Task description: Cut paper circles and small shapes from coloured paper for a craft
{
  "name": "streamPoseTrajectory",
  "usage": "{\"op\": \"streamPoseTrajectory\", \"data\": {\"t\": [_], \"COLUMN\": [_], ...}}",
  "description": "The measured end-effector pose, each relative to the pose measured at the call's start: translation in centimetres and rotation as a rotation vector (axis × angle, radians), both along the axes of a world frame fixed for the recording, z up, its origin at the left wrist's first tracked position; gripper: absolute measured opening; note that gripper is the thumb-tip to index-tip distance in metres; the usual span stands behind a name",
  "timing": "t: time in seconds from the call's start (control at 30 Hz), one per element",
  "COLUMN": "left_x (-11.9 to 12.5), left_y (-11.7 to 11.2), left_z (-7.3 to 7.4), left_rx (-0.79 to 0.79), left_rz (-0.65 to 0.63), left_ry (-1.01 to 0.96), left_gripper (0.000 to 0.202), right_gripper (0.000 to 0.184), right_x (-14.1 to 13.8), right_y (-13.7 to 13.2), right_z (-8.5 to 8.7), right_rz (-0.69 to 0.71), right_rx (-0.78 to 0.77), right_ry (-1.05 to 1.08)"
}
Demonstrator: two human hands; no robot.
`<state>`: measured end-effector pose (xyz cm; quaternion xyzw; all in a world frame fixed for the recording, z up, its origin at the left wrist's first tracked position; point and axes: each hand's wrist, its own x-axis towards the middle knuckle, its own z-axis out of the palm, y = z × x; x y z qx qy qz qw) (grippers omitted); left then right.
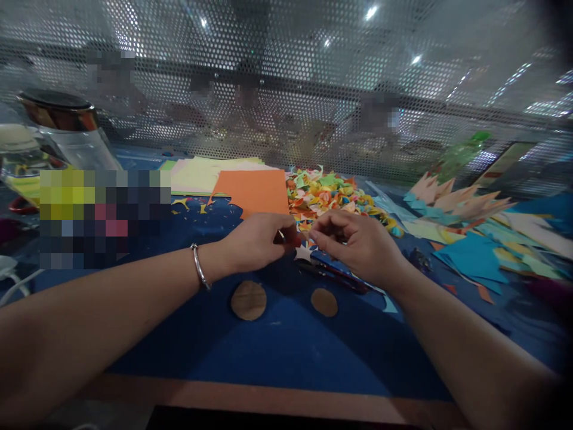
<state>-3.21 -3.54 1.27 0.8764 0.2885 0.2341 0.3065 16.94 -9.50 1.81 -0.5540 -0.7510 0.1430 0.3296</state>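
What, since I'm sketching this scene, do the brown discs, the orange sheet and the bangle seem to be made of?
Brown discs: cardboard or perhaps wood, matte, with faint streaks.
Orange sheet: likely paper or thin card, flat and matte.
Bangle: probably polished metal, judging by its silvery highlights.

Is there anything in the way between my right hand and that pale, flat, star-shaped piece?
Nothing visible stands between your right hand and the pale, flat, star-shaped piece, just left of it. The long, slim, dark object lies to the star's lower right, not across that gap.
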Motion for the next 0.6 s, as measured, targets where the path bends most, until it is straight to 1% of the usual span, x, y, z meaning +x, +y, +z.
{"op": "streamPoseTrajectory", "data": {"t": [0.23,0.37,0.47,0.53,0.6], "left_x": [0.52,0.73,0.91,1.01,1.04], "left_y": [0.30,0.11,-0.16,-0.27,-0.31], "left_z": [-0.63,-0.33,-0.06,-0.03,-0.10], "left_rx": [-0.309,-0.517,-0.676,-0.760,-0.804], "left_rz": [0.039,0.029,0.067,0.075,0.074], "left_ry": [-0.280,-0.393,-0.493,-0.555,-0.581], "left_gripper": [0.008,0.011,0.009,0.010,0.015], "right_gripper": [0.016,0.018,0.019,0.019,0.017], "right_x": [-0.15,-0.47,-0.62,-0.63,-0.60], "right_y": [-0.18,-0.29,-0.36,-0.38,-0.38], "right_z": [0.13,0.33,0.47,0.54,0.58], "right_rz": [0.013,0.025,0.039,0.052,0.074], "right_rx": [0.037,0.061,0.057,0.056,0.063], "right_ry": [-0.018,-0.026,-0.038,-0.046,-0.072]}}
